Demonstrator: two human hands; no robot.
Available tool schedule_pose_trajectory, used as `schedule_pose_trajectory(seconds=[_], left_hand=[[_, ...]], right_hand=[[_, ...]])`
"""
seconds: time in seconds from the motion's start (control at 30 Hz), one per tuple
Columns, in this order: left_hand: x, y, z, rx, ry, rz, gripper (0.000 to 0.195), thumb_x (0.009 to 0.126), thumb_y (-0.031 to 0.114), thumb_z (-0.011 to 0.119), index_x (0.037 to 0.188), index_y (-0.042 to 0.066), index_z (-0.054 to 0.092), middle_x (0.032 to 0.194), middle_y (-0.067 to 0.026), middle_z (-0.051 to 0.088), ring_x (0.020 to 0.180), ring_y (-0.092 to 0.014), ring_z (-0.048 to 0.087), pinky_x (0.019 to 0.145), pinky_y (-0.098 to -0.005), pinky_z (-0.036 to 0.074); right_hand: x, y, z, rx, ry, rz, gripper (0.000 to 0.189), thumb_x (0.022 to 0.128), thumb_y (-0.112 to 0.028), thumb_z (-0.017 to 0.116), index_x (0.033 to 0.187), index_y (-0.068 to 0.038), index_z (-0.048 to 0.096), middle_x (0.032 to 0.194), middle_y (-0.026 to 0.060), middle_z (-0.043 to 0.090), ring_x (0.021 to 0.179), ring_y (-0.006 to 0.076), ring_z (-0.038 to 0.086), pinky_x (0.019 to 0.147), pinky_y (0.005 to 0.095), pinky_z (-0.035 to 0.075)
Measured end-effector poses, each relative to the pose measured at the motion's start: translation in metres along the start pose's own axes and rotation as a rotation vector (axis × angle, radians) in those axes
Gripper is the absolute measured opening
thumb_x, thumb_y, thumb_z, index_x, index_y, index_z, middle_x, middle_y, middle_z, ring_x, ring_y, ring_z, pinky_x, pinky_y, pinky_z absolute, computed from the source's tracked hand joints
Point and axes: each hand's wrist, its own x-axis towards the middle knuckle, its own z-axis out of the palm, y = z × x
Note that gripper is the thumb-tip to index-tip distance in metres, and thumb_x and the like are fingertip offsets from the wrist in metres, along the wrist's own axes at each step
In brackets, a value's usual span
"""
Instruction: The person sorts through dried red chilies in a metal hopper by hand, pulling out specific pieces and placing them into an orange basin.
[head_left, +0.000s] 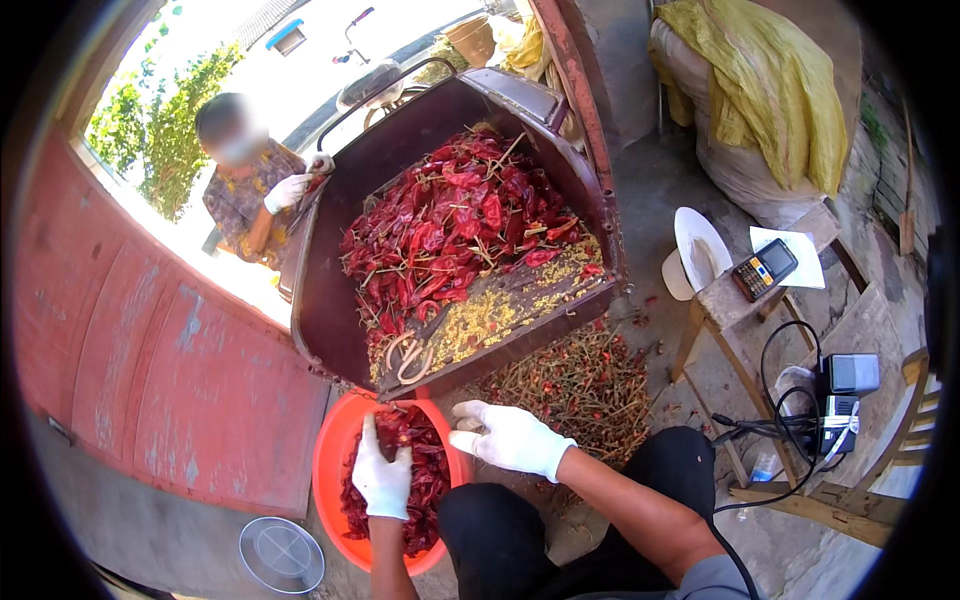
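Over an orange plastic basin (324, 480) at my feet is my left hand (382, 476), in a white glove with thumb and fingers apart. Dried red chili peppers (427, 480) fill much of the basin; some show behind the fingers, and I cannot tell if one is held. My right hand (514, 439), also gloved, hovers past the basin's right rim, fingers loosely bent and no object visible in it. Ahead, a dark metal cart bed (322, 247) bears a heap of red chilies (457, 217). Scissors (409, 356) with pinkish handles lie at its near edge among yellow seeds (480, 322).
Cut stems (577, 390) litter the floor below the cart. At right, a wooden stool (720, 300) carries a handheld device (765, 268), near a white hat (697, 251) and cables (787, 420). A round sieve (282, 555) lies lower left. A gloved person (251, 195) stands beyond the cart.
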Motion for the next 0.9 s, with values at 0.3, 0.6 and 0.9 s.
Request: schedule_pose_trajectory(seconds=[0.3,0.6,0.9], left_hand=[[0.084,-0.019,0.012,-0.185,-0.058,0.099,0.052,0.080,0.018,0.076,0.128,0.002,0.063,0.126,-0.0180,0.065,0.112,-0.032,0.065,0.098,-0.0387,0.050],[0.232,0.167,0.100,-0.081,-0.081,0.362,0.077,0.080,0.039,0.078,0.146,0.014,0.047,0.152,-0.0194,0.042,0.133,-0.037,0.049,0.108,-0.0444,0.043],[0.275,0.192,0.159,0.021,-0.075,0.351,0.085,0.078,0.045,0.078,0.148,0.008,0.045,0.137,-0.0201,0.054,0.129,-0.038,0.049,0.107,-0.0448,0.043]], right_hand=[[-0.005,-0.013,-0.013,0.039,-0.052,-0.026,0.046,0.098,-0.035,0.059,0.132,-0.003,0.059,0.124,0.0188,0.068,0.117,0.0298,0.065,0.102,0.0370,0.049],[0.004,-0.004,-0.024,0.056,0.012,0.018,0.046,0.097,-0.042,0.058,0.129,-0.008,0.061,0.119,0.0179,0.069,0.111,0.0356,0.065,0.097,0.0411,0.050],[0.007,-0.002,-0.027,-0.068,0.035,0.000,0.045,0.098,-0.044,0.055,0.128,-0.010,0.061,0.111,0.0175,0.070,0.102,0.0362,0.067,0.091,0.0436,0.052]])
